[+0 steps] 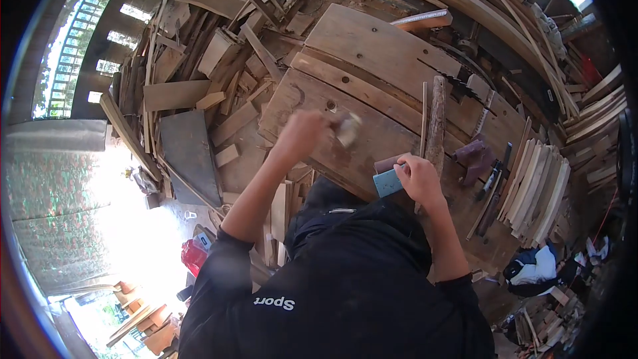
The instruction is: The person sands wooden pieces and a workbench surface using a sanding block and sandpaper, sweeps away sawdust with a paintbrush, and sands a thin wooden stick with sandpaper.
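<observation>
My left hand is closed around a brush with a pale head, smeared by motion, over the near part of the wooden workbench. At the bench's near edge, my right hand grips a light blue flat rectangular block. A brownish-mauve piece, like folded sandpaper, shows just behind the block. To the right of that hand, a rough wooden stick lies across the bench beside a thin strip. Crumpled mauve sandpaper rests farther right.
A handsaw lies on the bench's right side. Stacked wooden slats and dark slim tools are at the right. Scrap boards pile up at the left. A wood piece with a white edge sits at the far side.
</observation>
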A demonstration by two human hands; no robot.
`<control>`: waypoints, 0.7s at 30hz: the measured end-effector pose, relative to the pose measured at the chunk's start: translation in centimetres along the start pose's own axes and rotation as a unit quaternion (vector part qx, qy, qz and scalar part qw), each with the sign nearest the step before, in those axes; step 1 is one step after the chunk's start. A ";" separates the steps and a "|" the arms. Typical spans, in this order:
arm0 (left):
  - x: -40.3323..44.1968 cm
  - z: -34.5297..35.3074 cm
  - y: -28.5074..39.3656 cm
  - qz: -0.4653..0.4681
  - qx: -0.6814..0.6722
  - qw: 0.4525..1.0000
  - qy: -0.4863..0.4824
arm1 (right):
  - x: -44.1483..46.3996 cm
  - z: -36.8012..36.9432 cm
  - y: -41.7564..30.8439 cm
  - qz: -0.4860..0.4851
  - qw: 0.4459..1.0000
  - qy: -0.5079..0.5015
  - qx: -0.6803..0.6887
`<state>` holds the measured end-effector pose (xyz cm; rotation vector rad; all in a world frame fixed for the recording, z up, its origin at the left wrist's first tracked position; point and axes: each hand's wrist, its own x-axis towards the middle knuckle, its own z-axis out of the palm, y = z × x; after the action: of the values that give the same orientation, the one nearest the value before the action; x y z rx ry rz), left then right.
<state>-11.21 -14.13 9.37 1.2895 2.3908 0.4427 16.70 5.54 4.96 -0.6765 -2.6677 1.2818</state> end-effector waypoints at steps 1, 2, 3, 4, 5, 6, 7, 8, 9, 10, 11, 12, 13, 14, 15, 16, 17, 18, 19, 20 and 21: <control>0.6 0.2 -1.9 -0.015 0.107 0.993 0.051 | -0.2 0.0 0.0 -0.008 1.000 0.005 0.011; 1.0 -0.1 -3.3 -0.029 0.213 0.971 0.101 | -0.6 -0.1 0.1 0.000 1.000 0.002 0.004; 1.2 -1.0 -4.0 -0.067 0.184 0.973 0.122 | -0.9 -0.2 0.1 0.006 1.000 0.000 -0.004; 1.5 -2.3 -4.4 -0.104 0.155 0.972 0.145 | -0.9 -0.4 0.1 0.011 1.000 -0.002 -0.012; 1.7 -3.2 -4.4 -0.141 0.127 0.968 0.167 | -0.8 -0.3 0.5 0.015 1.000 0.000 -0.016; 1.7 -3.8 -2.9 -0.124 0.020 0.987 0.097 | -1.0 -0.1 1.0 0.020 1.000 0.001 -0.020; 1.2 -4.0 -0.5 -0.107 -0.087 0.990 0.025 | -1.2 0.2 1.2 0.025 0.999 -0.002 -0.022; 0.8 -4.1 0.7 -0.091 -0.193 0.976 -0.045 | -1.3 0.3 1.2 0.018 1.000 -0.003 -0.018; 1.0 -3.7 0.2 -0.086 -0.109 0.990 -0.020 | -1.1 0.3 1.1 0.009 1.000 -0.003 -0.014; 1.6 -3.0 -0.5 -0.081 -0.025 0.996 0.005 | -1.0 0.2 0.9 0.001 1.000 -0.002 -0.010; 1.9 -2.2 -1.3 -0.075 0.060 0.995 0.027 | -1.0 0.1 0.7 0.003 1.000 -0.001 -0.006; 2.1 -2.0 -1.7 -0.093 0.109 0.987 0.078 | -1.1 -0.1 0.3 0.006 1.000 0.002 -0.003; 2.4 -2.1 -2.2 -0.107 0.157 0.973 0.130 | -1.2 -0.3 0.2 0.010 1.000 0.008 0.000; 2.7 -2.2 -2.7 -0.121 0.202 0.954 0.183 | -1.3 -0.5 0.3 0.013 1.000 0.006 0.001; 2.7 -2.6 -3.3 -0.010 0.191 0.977 0.098 | -1.3 -0.6 0.5 0.015 1.000 0.006 0.002; 2.3 -3.2 -1.4 -0.045 0.045 0.998 0.031 | -1.5 -0.5 0.7 0.017 1.000 0.002 0.004; 1.6 -3.7 0.6 -0.082 -0.103 0.991 -0.037 | -1.5 -0.4 0.9 0.013 1.000 0.007 0.016; 1.2 -4.1 1.9 -0.118 -0.248 0.956 -0.102 | -1.4 -0.2 1.2 0.008 1.000 0.010 0.027; 1.6 -3.2 0.2 -0.093 -0.146 0.985 -0.020 | -1.2 0.1 1.5 0.002 0.999 0.014 0.040; 2.2 -1.7 -2.7 -0.066 -0.042 0.995 0.060 | -0.8 0.7 1.8 0.025 0.993 0.005 0.114; 2.2 -0.8 -4.5 -0.038 0.063 0.988 0.137 | -0.3 1.4 2.0 0.050 0.981 -0.004 0.187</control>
<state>-15.91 -14.75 7.69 1.2547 2.7256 0.4813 17.23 5.50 2.50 -0.7531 -2.3216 1.7509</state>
